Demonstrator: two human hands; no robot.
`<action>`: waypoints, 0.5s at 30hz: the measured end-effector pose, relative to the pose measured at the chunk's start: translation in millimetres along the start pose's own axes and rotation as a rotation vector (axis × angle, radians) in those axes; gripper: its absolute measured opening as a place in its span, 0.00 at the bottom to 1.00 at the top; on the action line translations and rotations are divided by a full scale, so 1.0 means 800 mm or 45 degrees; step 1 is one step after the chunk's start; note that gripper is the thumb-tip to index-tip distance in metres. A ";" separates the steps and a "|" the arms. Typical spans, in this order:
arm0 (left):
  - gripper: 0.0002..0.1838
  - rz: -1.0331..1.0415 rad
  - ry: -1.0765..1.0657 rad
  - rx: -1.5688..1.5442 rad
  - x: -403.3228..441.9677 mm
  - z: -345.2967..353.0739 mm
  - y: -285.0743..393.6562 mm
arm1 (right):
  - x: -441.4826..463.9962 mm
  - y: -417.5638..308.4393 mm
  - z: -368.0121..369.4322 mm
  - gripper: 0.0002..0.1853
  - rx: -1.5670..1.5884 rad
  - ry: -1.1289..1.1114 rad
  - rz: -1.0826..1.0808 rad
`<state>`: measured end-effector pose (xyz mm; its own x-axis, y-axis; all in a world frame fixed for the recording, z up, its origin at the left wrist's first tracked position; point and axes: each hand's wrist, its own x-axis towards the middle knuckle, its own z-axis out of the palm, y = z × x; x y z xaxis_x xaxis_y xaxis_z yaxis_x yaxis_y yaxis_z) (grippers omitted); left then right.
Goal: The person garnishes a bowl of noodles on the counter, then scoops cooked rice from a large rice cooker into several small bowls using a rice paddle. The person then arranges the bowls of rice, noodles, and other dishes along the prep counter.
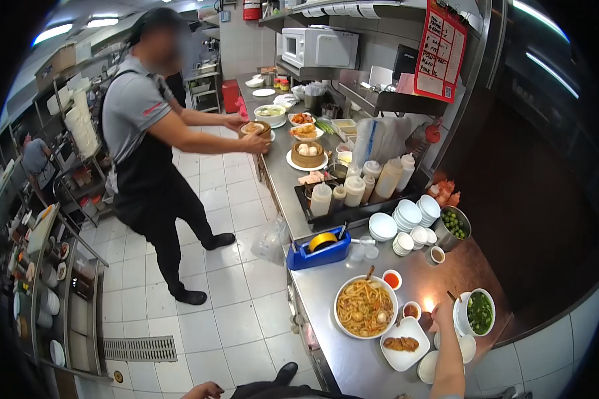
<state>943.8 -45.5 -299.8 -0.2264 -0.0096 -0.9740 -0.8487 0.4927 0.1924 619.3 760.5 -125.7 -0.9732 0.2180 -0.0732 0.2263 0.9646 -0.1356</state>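
Observation:
My right hand (440, 315) is over the steel counter, beside the left rim of a white plate (458, 324). A bowl of chopped greens (480, 312) stands on that plate. The fingers look curled; what they hold, if anything, is hidden. Close by on the left are a small cup of brown sauce (411, 310) and a square white plate (394, 359) bearing a browned piece of food (401, 344). Farther left sits a large bowl of noodles (366, 307) next to a cup of red sauce (393, 279). Low at the frame's bottom, my left hand (207, 390) hangs off the counter with loose fingers, holding nothing visible.
A blue tape dispenser (318, 251), stacked white bowls (408, 214) and squeeze bottles (371, 181) line the counter. Across from me, a co-worker (146, 126) holds a bamboo steamer (255, 129) with both hands. Another steamer (308, 155) with buns rests on a plate.

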 end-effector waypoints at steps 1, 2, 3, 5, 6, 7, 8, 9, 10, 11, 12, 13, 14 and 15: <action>0.21 0.025 0.000 -0.062 0.001 0.015 0.007 | -0.001 -0.010 -0.023 0.02 0.176 -0.033 0.056; 0.19 0.058 -0.007 -0.198 0.003 0.025 0.011 | -0.005 -0.029 -0.046 0.02 0.300 0.088 0.047; 0.18 0.077 0.092 -0.233 -0.060 0.046 0.055 | -0.013 -0.054 -0.071 0.02 0.421 0.207 0.045; 0.20 0.211 0.110 -0.127 -0.069 0.055 0.049 | -0.046 -0.124 -0.123 0.05 1.234 0.253 0.010; 0.20 0.261 0.139 -0.110 -0.076 0.054 0.042 | -0.078 -0.178 -0.160 0.04 1.404 0.238 0.003; 0.20 0.313 0.164 -0.084 -0.080 0.051 0.034 | -0.098 -0.209 -0.173 0.06 1.574 0.129 -0.119; 0.17 0.337 0.190 -0.154 -0.082 0.048 0.021 | -0.127 -0.252 -0.189 0.08 1.765 -0.032 -0.091; 0.17 0.351 0.198 -0.238 -0.089 0.044 0.008 | -0.153 -0.294 -0.196 0.08 1.784 -0.094 -0.187; 0.16 0.372 0.207 -0.332 -0.094 0.042 0.003 | -0.170 -0.329 -0.184 0.07 1.832 -0.171 -0.312; 0.15 0.394 0.216 -0.425 -0.101 0.039 0.000 | -0.187 -0.369 -0.163 0.07 1.850 -0.173 -0.404; 0.14 0.410 0.245 -0.409 -0.087 0.035 -0.009 | -0.203 -0.406 -0.139 0.06 1.860 -0.327 -0.346; 0.14 0.441 0.312 -0.301 -0.039 0.031 -0.048 | -0.217 -0.439 -0.099 0.08 1.834 -0.431 -0.415; 0.13 0.517 0.394 -0.164 0.007 0.029 -0.081 | -0.233 -0.467 -0.076 0.10 1.452 -0.561 -0.591; 0.12 0.581 0.472 -0.065 0.012 0.031 -0.080 | -0.245 -0.488 -0.035 0.17 1.117 -0.513 -0.909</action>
<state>1008.1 -55.7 -324.6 -0.7182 -0.1143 -0.6864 -0.6459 0.4763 0.5966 720.6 345.7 -30.6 -0.8428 -0.5381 0.0099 -0.2560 0.3847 -0.8868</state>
